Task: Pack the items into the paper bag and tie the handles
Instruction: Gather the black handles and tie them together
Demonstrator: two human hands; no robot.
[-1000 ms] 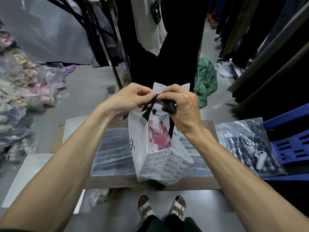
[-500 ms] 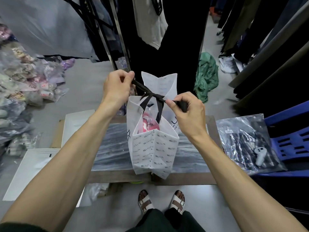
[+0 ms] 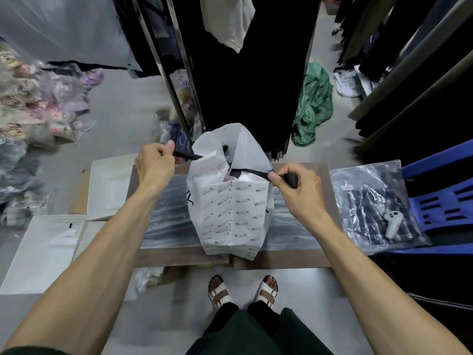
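Observation:
A white paper bag (image 3: 230, 213) printed with small black lettering stands upright on a low wooden table (image 3: 294, 260). Its black ribbon handles (image 3: 249, 171) cross over the mouth and are stretched sideways. My left hand (image 3: 156, 165) pinches one ribbon end at the bag's left. My right hand (image 3: 297, 185) pinches the other end at the bag's right. A pink item shows just inside the bag's mouth, mostly hidden by the paper.
A plastic-wrapped striped garment (image 3: 376, 201) with a white controller (image 3: 391, 222) on it lies on a blue crate (image 3: 445, 196) at the right. White boxes (image 3: 48, 249) sit at the left. Hanging dark clothes (image 3: 245, 73) stand behind the table. Bagged goods (image 3: 33, 103) pile at far left.
My hands, together over the bag's mouth a second ago, have pulled apart sideways, drawing the black ribbon handles tight across the top. The bag's mouth has closed in.

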